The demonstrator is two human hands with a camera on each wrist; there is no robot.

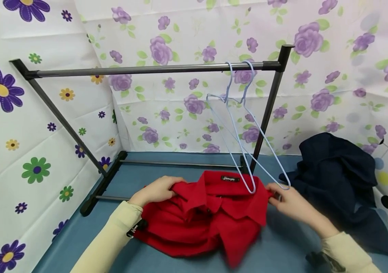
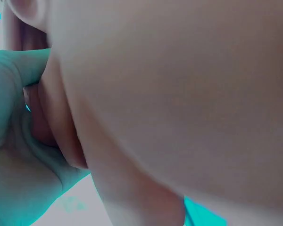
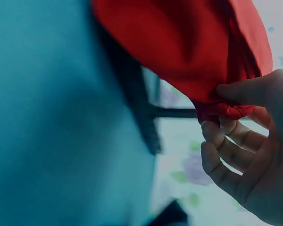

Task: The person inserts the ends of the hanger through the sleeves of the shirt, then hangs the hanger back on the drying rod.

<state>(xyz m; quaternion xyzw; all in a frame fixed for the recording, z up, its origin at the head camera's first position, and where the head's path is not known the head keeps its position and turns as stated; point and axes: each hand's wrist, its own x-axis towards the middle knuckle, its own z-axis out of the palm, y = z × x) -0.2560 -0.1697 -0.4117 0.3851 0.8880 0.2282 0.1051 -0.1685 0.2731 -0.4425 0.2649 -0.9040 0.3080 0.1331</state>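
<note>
Shirt (image 1: 204, 229), red, collared, between left hand (image 1: 158, 189) and right hand (image 1: 291, 201), gripped by both; pale-blue hangers (image 1: 265, 138) near the latter.

Illegible white lettering (image 1: 229, 178) on black label (image 1: 237, 179) of red shirt (image 1: 199, 227)

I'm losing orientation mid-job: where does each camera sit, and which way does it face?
Head: worn on the head, facing forward and down at the red shirt, rack and hangers; both hands and cream sleeves show.
Left wrist: at that wrist, facing the left hand; close, blurred skin fills most.
Right wrist: at that wrist, facing the right hand, which pinches the red shirt.
Shared: head and right wrist both show that pinch.
</note>
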